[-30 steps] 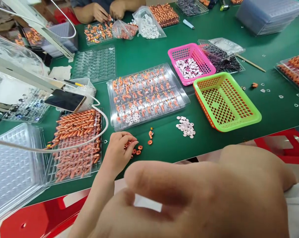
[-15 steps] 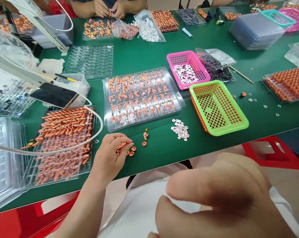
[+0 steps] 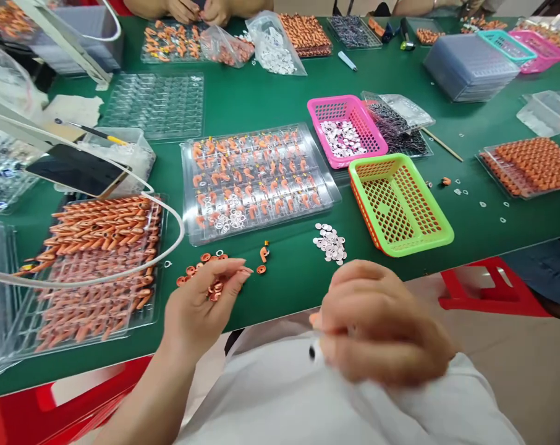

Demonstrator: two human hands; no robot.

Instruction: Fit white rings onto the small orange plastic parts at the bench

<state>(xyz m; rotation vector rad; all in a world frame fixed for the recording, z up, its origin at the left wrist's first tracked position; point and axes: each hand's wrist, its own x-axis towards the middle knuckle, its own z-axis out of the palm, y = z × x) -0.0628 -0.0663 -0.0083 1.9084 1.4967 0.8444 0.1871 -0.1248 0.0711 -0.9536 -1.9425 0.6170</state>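
My left hand [image 3: 201, 303] is at the table's front edge, thumb and forefinger pinched together; what lies between the tips is too small to name. Around and behind its fingers, small copper-coloured cups [image 3: 206, 257] lie loose on the green table. My right hand [image 3: 377, 321], blurred by motion, is closed above my lap. A small orange piece [image 3: 314, 320] pokes out of its fingertips, with a dark spot just below. Between the hands lie a curved orange part with a yellow end [image 3: 264, 252], a single copper-coloured cup [image 3: 261, 269] and a pile of white discs [image 3: 330, 243].
Behind my hands lies a clear tray [image 3: 256, 179] of orange parts. A green basket [image 3: 440, 238] and a pink basket [image 3: 314, 114] with white pieces stand right of it. At left are stacked orange parts [image 3: 104, 228], a phone [image 3: 78, 170] and a white cable [image 3: 180, 228]. A co-worker's hands [image 3: 201, 11] work opposite.
My left hand has opened off the bunch of copper-coloured cups, and more of them show on the table. The right hand has drawn back from the camera and closed. The view has shifted slightly.
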